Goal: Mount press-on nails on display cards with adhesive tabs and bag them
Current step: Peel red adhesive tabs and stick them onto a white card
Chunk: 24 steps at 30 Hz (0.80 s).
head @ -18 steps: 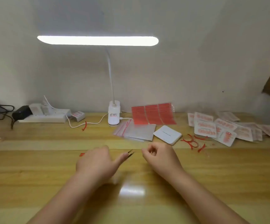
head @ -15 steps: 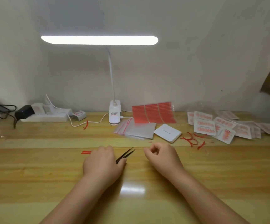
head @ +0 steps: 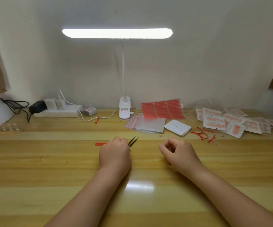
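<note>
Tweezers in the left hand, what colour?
Black: the tweezers have dark pointed tips sticking out past the left hand, seen in the head view.

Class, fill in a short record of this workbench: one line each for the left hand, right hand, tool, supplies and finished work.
Left hand: left hand grips black tweezers, tips pointing away
Right hand: right hand curled; nothing visible in it
Supplies: red adhesive tab sheet by the lamp base; clear zip bags; white card stack
Finished work: bagged nail cards piled at right
Surface: wooden table
</note>
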Motion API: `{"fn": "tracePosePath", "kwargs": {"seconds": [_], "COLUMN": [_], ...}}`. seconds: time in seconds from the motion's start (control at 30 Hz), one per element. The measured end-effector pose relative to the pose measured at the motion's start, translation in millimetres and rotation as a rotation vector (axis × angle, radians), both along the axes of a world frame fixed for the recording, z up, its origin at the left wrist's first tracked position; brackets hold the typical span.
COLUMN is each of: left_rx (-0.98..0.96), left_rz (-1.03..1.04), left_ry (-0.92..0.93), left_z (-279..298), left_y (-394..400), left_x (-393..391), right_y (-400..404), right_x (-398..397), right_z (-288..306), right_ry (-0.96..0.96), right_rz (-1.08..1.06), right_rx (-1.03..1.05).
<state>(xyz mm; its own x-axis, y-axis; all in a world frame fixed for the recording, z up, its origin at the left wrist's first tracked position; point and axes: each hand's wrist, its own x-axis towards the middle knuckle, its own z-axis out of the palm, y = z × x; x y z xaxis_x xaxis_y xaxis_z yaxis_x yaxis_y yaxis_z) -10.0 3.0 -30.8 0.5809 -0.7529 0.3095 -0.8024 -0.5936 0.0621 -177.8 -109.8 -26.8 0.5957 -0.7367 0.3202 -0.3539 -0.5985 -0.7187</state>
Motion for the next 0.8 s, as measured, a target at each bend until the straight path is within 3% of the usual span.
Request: {"fn": "tracePosePath", "kwargs": {"seconds": [0.63,0.8], "left_rx": [-0.023,-0.2], "left_rz": [0.072,0.183], "left_ry": [0.048,0.17], "left_z": [-6,27], "left_y": [3,11], "left_x": [12,58], "right_y": [-2,-6], "right_x": [4,5], "right_z": [1,-3], "right_ry": [0.056,0.105], "right_rz": [0.023,-0.016], "right_rx": [-0.048,-0.145]}}
